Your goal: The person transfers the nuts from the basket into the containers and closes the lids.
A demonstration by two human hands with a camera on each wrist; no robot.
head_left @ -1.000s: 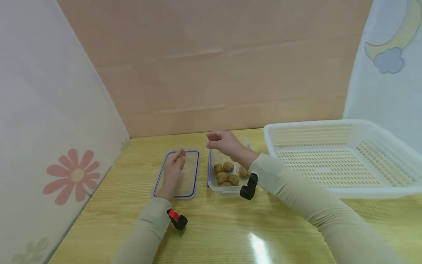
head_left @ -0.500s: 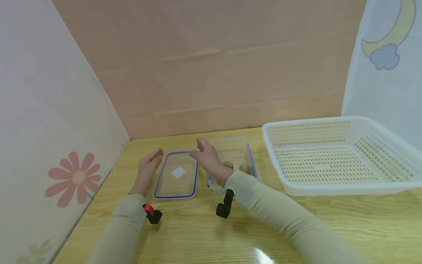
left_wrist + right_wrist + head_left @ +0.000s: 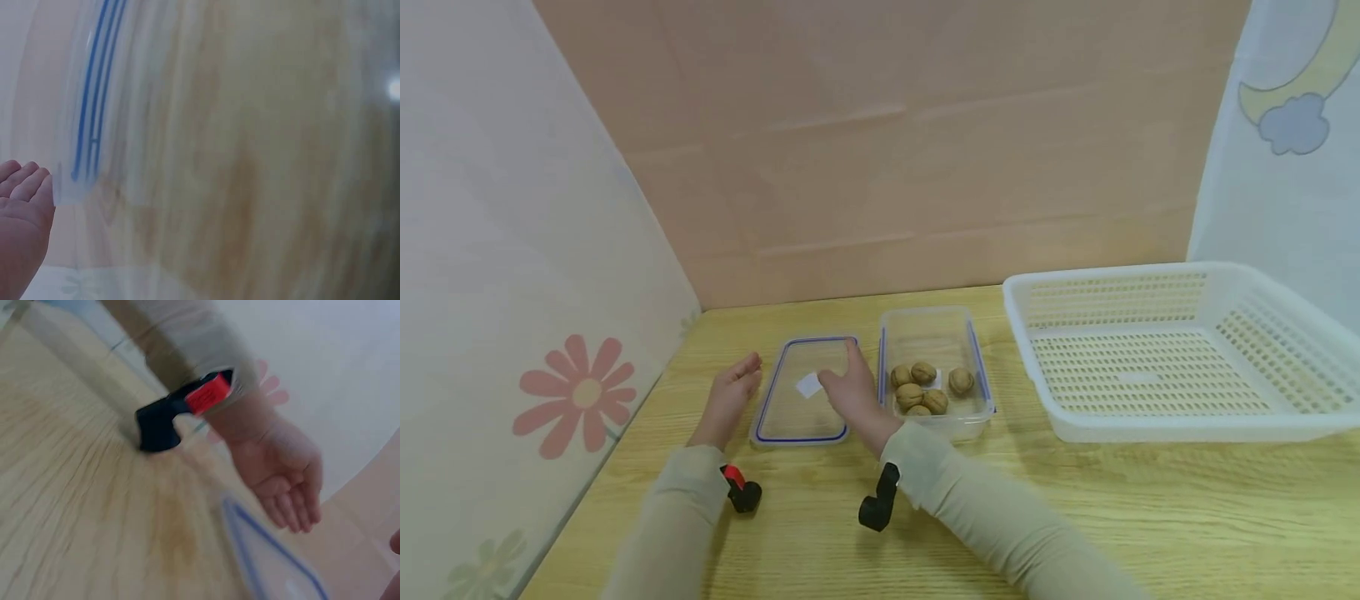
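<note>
Left hand open, fingers relaxed, just beside lid lying flat on worktop. Right hand open over lid's right edge, next to box of walnuts.

Left wrist view is motion-blurred throughout: the lid at upper left reads only as blue streaks, and the left hand is cut off at the lower left corner. Right wrist view is likewise smeared; the right hand shows only as a sliver at the right edge. In the head view it covers the lid's lower right corner.
</note>
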